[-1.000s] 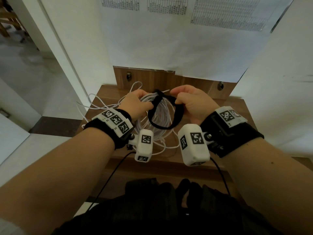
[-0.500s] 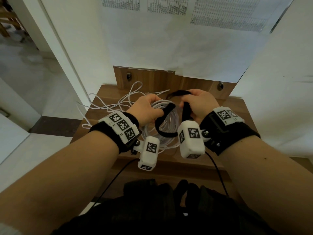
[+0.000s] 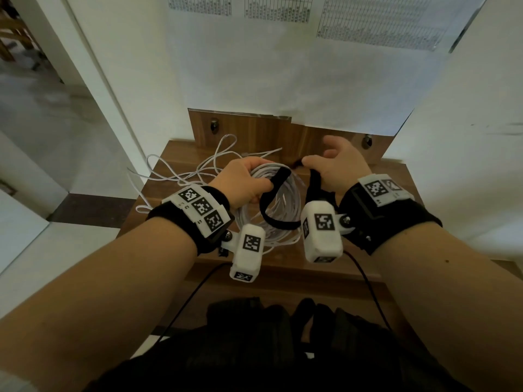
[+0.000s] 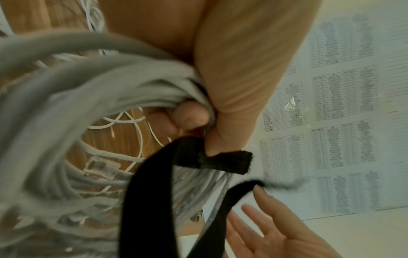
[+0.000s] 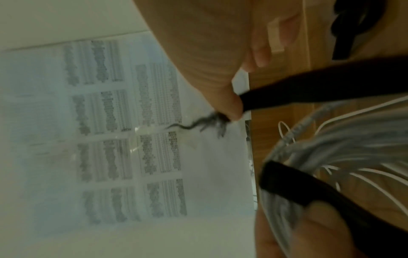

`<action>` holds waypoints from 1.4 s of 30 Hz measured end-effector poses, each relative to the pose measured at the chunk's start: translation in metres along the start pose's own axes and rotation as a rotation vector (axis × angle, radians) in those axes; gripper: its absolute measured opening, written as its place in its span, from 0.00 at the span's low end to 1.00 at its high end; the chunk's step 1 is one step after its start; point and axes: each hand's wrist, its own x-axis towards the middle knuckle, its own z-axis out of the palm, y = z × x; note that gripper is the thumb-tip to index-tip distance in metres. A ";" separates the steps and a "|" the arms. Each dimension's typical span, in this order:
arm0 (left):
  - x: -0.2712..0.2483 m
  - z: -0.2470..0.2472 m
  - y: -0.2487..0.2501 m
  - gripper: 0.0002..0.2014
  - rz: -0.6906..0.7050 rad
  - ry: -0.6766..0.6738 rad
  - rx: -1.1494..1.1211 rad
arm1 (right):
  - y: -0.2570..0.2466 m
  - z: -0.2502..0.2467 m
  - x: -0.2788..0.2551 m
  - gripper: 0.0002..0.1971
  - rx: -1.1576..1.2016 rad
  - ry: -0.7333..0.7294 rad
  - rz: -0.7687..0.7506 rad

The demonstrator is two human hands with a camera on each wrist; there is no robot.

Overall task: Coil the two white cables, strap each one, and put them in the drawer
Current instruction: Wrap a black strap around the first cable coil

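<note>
Left hand (image 3: 243,182) grips coiled white cable (image 3: 271,222) at frame centre, thumb pinning one end of black strap (image 3: 271,210). Right hand (image 3: 336,168) pinches other strap end, remaining fingers spread. Second cable (image 3: 181,176) loose on worktop (image 3: 382,182), upper left.

Risks:
- strap loop slack; thumb slip frees pinned end
- coil may spring open
- frayed strap end may slip from pinch
</note>
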 end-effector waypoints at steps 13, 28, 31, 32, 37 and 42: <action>0.007 -0.005 -0.001 0.17 -0.048 -0.008 -0.193 | -0.012 0.017 -0.012 0.08 -0.032 -0.149 -0.392; 0.022 -0.016 0.008 0.12 -0.003 0.176 -0.223 | -0.010 0.020 -0.023 0.14 -0.116 -0.287 -0.237; 0.023 -0.012 0.007 0.12 -0.005 0.215 -0.231 | -0.014 0.026 -0.026 0.14 -0.239 -0.467 -0.200; 0.024 -0.011 0.006 0.12 -0.005 0.228 -0.241 | -0.014 0.028 -0.027 0.14 -0.297 -0.497 -0.223; 0.030 -0.015 -0.003 0.13 -0.033 0.335 -0.256 | -0.012 0.027 -0.025 0.10 -0.333 -0.459 -0.237; 0.034 -0.037 -0.017 0.09 -0.067 0.492 -0.185 | -0.008 0.015 -0.021 0.02 -0.051 -0.467 -0.126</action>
